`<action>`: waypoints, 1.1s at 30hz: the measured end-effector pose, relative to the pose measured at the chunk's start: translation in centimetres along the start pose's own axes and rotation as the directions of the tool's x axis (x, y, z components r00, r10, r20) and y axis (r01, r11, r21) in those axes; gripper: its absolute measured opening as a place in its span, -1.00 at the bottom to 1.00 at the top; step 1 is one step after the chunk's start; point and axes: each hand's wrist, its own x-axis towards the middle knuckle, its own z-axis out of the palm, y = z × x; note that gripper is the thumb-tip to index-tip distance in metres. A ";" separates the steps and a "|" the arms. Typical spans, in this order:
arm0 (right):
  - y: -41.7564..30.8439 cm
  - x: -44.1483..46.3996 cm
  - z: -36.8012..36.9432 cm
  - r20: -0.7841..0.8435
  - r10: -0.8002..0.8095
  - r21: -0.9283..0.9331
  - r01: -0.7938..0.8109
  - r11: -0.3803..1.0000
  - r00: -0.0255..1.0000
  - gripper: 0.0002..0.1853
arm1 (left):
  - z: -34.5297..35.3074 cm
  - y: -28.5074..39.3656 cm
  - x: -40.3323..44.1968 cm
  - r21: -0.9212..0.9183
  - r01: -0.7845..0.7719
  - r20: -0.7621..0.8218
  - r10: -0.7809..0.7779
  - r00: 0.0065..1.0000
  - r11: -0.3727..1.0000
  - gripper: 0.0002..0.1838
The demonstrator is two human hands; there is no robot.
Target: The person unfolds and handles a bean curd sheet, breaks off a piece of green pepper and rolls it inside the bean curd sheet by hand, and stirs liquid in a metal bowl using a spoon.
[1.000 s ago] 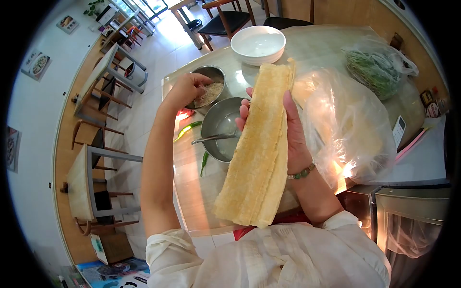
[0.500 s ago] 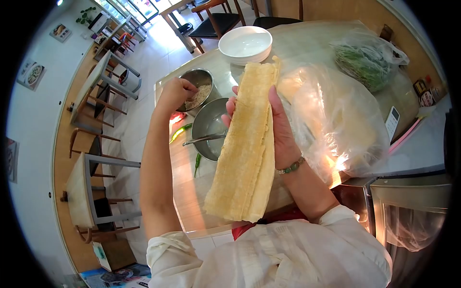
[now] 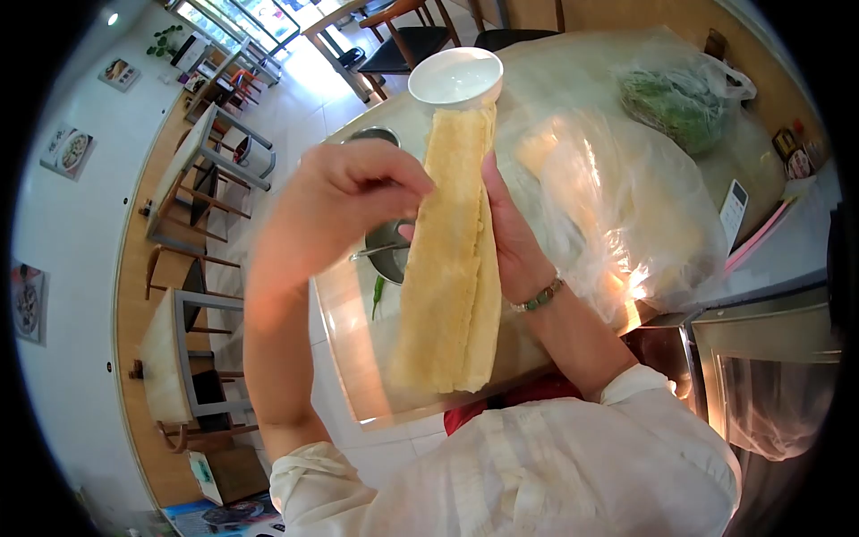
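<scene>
One long, flat sheet, golden-yellow, slightly rough, folded in layers with a ragged seam running lengthwise. Held in the air over the left part of the tabletop, lower end toward the near edge. Right hand: grip closed on the sheet from beneath, thumb along its right side. Left hand: motion-blurred, thumb and fingers bent in near each other at the sheet's upper left side; couldn't tell if that grip had hold of anything.

Containers: white bowl by the far edge, contents unclear. Small metal bowl near the far left corner, only its rim showing past the left hand, contents hidden. Larger metal bowl toward the left edge, partly covered by sheet and hand, spoon across it. Clear plastic bag right of the sheet, something pale yellow inside. Second plastic bag toward the far right corner, full of greens. Green chilli lay on the tabletop just nearside of the larger metal bowl.
</scene>
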 end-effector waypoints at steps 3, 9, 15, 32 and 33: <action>-0.2 -0.1 0.0 0.029 -0.060 -0.130 0.064 0.989 0.998 -0.24 | 2.4 -0.4 -0.4 0.292 -0.105 0.148 0.063 0.987 0.951 -0.94; 0.7 0.2 -0.5 -0.063 -0.064 -0.054 0.061 0.997 0.996 -0.27 | 3.7 -0.6 1.2 0.456 -0.009 0.045 -0.012 0.999 0.890 -0.97; 1.1 0.1 0.2 0.062 0.044 -0.046 -0.041 0.998 0.997 -0.28 | 3.5 -1.0 4.0 0.494 0.083 -0.110 -0.032 0.993 0.865 -0.95; 2.6 0.2 0.0 0.118 0.105 0.017 -0.108 0.994 0.987 -0.26 | 2.0 -4.1 7.2 0.580 0.064 -0.280 0.125 0.952 0.812 -0.91; 2.5 0.2 0.0 0.119 0.102 0.018 -0.105 0.994 0.988 -0.26 | 1.9 -4.2 7.3 0.562 0.074 -0.280 0.105 0.954 0.824 -0.92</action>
